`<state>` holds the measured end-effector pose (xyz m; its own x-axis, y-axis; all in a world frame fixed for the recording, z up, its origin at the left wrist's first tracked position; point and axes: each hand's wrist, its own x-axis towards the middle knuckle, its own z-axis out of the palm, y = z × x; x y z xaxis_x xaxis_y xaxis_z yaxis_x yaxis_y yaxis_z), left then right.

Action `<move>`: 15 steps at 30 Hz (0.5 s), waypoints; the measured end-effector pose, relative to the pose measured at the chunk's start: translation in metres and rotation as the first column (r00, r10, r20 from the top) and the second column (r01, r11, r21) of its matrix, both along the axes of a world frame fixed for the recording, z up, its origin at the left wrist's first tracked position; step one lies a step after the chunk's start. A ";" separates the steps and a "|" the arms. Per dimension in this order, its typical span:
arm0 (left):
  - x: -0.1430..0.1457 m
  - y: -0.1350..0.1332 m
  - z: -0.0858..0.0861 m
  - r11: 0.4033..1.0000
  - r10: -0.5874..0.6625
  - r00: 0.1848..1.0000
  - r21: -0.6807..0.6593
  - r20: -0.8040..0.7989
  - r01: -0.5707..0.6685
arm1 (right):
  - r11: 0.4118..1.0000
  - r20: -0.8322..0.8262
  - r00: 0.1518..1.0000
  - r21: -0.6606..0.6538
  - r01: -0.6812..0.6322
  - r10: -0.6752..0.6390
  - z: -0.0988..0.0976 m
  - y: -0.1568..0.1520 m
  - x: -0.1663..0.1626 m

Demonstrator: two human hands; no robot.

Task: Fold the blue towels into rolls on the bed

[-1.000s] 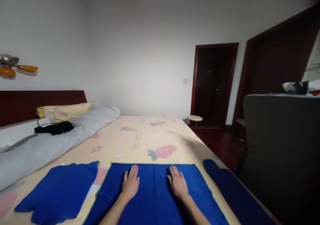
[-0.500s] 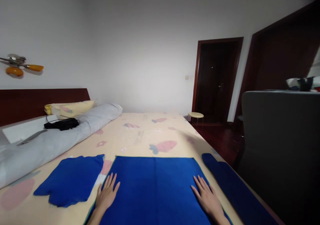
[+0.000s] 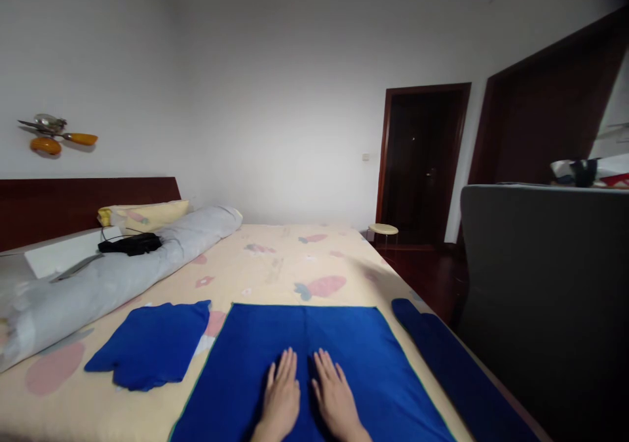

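A large blue cloth [image 3: 236, 370] with a green edge lies spread on the bed, a crease running down its middle. My left hand [image 3: 282, 389] rests palm down just left of that crease, fingers stretched out. On the other side of it, my right hand [image 3: 334, 389] lies flat with fingers extended. Neither hand holds anything. A smaller crumpled blue cloth [image 3: 150, 344] sits to the left, apart from the large one. Along the bed's right edge is a long folded blue cloth [image 3: 452, 357].
The bed [image 3: 275, 265] has a cream sheet with a strawberry-like print. A grey rolled quilt [image 3: 132, 272] lies at left, with a black item [image 3: 130, 243] on it. A dark grey chair back [image 3: 531, 285] rises at right; a round stool [image 3: 383, 229] stands near the door.
Both hands have moved inward from the large cloth's side edges to either side of its middle crease. The view has shifted slightly.
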<state>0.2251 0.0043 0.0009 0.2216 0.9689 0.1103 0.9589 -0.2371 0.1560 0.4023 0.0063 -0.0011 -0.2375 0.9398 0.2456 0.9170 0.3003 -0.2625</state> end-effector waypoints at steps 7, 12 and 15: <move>0.004 -0.022 0.000 0.993 0.069 0.995 -0.102 0.069 -0.062 | 0.995 -0.005 0.998 -0.075 0.069 -0.070 -0.004 -0.024 0.026; -0.089 -0.045 0.002 0.922 0.366 0.929 -0.110 -0.058 -0.370 | 0.969 0.025 0.970 0.048 0.242 -0.244 -0.028 -0.051 0.131; -0.148 -0.058 -0.012 0.855 0.507 0.859 -0.082 -0.073 -0.512 | 0.965 0.052 0.967 0.095 0.245 -0.250 -0.040 -0.070 0.182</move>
<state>0.0773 -0.0535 -0.0113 -0.3037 0.9527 0.0140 0.9480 0.3007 0.1043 0.5844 -0.0642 -0.0410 -0.0176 0.9467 0.3216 0.9794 0.0810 -0.1850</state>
